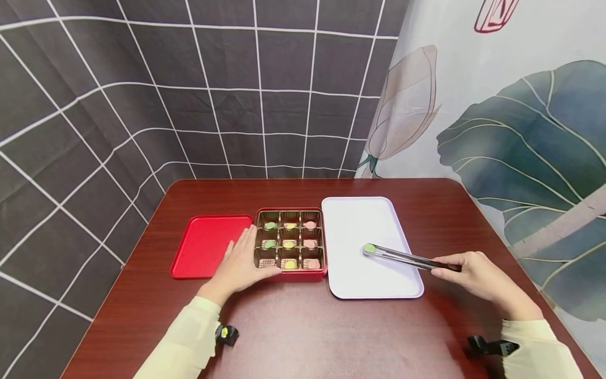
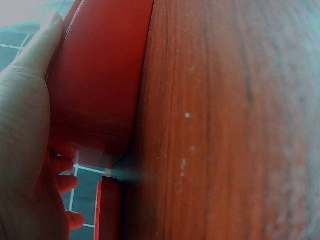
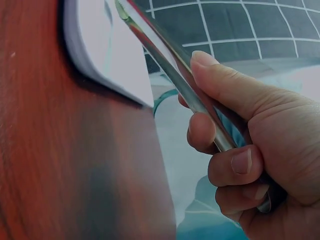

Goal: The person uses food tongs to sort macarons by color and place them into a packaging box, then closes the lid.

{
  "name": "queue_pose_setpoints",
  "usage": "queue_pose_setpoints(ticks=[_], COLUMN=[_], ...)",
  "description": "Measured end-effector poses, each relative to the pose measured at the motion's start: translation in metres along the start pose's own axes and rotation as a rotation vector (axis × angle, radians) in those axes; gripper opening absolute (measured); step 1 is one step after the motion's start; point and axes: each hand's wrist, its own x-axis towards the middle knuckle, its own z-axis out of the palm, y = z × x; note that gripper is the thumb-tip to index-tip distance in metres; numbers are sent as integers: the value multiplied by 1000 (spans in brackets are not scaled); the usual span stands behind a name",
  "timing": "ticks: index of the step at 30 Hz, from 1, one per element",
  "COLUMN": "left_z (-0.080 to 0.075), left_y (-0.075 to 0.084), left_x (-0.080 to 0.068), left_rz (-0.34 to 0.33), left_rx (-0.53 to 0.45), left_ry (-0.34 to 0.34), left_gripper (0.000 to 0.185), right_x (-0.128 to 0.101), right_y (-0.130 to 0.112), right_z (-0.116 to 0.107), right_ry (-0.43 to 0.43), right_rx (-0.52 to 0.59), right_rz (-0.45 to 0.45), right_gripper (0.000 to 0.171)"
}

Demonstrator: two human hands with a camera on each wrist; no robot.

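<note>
In the head view, my left hand (image 1: 241, 266) rests against a red box (image 1: 325, 263), its fingers straight along the left side and its thumb at the front left corner. The box's gold insert has several compartments with small round green, yellow and pink pieces; the front left compartment shows no piece. My right hand (image 1: 473, 271) grips the dark handle end of metal tongs (image 1: 402, 258). At the tongs' tips sits a round green piece (image 1: 370, 248), above a white tray (image 1: 374, 221). In the right wrist view, my fingers (image 3: 235, 167) curl around the tongs.
A red lid (image 1: 208, 245) lies on the wooden table (image 1: 293, 326) left of the box. The tray stands close to the box's right side. Behind the table hang a dark gridded curtain (image 1: 227, 63) and a pale curtain with a leaf print (image 1: 530, 131).
</note>
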Motion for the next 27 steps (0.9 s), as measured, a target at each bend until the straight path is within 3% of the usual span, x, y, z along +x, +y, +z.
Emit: queue_pose_setpoints(ticks=[27], left_z=[0], left_y=[-1], left_x=[1], left_rz=[3], left_rx=[4], left_ry=[5], left_gripper=[130], right_x=[52], right_y=[-60], right_z=[-20], right_ry=[-24], right_rx=[81], right_rz=[-126], right_gripper=[34])
